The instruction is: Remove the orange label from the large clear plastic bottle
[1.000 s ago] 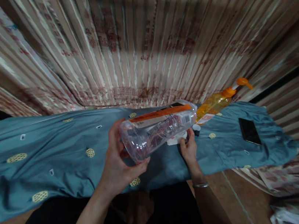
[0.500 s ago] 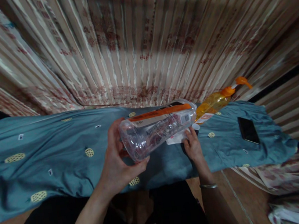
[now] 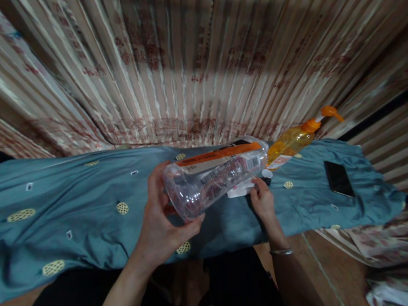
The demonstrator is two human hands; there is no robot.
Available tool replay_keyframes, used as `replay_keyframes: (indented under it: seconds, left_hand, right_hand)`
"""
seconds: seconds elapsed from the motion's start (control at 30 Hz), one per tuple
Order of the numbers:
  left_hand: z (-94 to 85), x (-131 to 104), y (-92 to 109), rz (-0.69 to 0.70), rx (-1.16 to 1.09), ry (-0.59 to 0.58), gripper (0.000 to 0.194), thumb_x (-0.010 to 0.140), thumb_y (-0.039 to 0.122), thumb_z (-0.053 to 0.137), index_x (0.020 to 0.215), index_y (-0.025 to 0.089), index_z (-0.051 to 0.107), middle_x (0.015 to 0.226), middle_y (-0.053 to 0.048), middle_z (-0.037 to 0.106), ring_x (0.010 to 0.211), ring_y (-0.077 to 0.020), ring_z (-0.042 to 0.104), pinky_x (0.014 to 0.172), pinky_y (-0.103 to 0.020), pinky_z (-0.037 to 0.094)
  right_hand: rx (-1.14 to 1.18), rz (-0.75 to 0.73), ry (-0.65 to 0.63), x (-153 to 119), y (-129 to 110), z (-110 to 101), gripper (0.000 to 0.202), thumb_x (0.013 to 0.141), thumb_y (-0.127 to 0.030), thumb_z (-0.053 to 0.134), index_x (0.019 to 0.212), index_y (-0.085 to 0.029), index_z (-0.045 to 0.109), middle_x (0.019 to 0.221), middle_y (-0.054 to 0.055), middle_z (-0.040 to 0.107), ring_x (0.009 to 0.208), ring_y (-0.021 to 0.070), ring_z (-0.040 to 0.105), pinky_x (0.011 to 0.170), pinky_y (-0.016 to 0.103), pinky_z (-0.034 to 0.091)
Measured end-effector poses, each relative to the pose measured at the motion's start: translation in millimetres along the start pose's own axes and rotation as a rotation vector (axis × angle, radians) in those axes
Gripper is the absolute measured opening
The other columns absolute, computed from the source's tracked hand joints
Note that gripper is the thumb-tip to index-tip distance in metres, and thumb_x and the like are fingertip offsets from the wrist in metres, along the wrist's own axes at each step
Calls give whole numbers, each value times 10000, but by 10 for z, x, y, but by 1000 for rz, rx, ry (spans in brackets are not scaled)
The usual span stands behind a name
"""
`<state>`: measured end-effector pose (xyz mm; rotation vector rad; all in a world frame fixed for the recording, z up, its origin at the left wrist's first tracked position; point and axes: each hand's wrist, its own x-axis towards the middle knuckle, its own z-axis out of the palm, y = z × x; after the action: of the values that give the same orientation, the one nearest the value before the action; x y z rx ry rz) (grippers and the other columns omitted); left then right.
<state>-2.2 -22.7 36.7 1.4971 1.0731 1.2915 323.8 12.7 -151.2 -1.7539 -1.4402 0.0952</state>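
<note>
My left hand is wrapped round the near end of a large clear plastic bottle with an orange and white label. The bottle lies tilted in the air, its other end pointing right. Inside it I see no liquid. Below the bottle's far end, my right hand has its fingers closed at the edge of a crumpled white tissue-like piece. A small white round cap and a dark item lie just beyond the fingertips. Part of the white piece is hidden under the bottle.
A pump bottle of yellow-orange liquid lies on the right, its orange pump pointing away. Further right is a black phone. Everything rests on a teal cloth with pineapple prints. A patterned curtain hangs behind.
My right hand's fingers have shifted slightly left and down, uncovering more of the dark item by the cap. The bottle in my left hand stays almost still.
</note>
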Motion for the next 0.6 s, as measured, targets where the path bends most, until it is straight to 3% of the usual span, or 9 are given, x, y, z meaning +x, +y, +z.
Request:
replay_keyframes:
  seconds: [0.1, 0.2, 0.43, 0.6]
  left_hand:
    - [1, 0, -2, 3, -10, -9, 969, 655, 299, 936, 1455, 312, 390, 1433, -109, 597, 1122, -300, 736, 740, -345, 686]
    - [2, -4, -3, -14, -17, -14, 971, 660, 289, 932, 1457, 313, 379, 1450, -114, 589, 1116, -294, 737, 726, -335, 683]
    - [1, -5, 13, -2, 5, -1, 964, 664, 284, 923, 1471, 298, 395, 1436, -119, 609, 1097, -293, 749, 718, -330, 683]
    - [-1, -2, 9, 6, -16, -8, 958, 670, 268, 912, 1469, 304, 384, 1445, -119, 611, 1009, -255, 771, 665, -293, 674]
  right_hand:
    - [-49, -13, 56, -52, -61, -54, 551, 870, -371, 508, 1354, -137, 629, 1538, 236, 569, 1469, 372, 514, 1204, 629, 439]
    - [-35, -42, 104, -94, -192, -86, 685, 895, -423, 539, 1505, -115, 491, 1639, 253, 453, 1558, 380, 414, 1251, 641, 372]
    - [143, 99, 63, -77, -430, 54, 952, 847, -654, 693, 1587, -158, 356, 1592, 232, 513, 1464, 361, 530, 1233, 565, 415]
    - [146, 202, 21, -30, -346, 202, 929, 777, -710, 728, 1487, -178, 452, 1409, 202, 647, 1311, 392, 618, 1132, 614, 481]
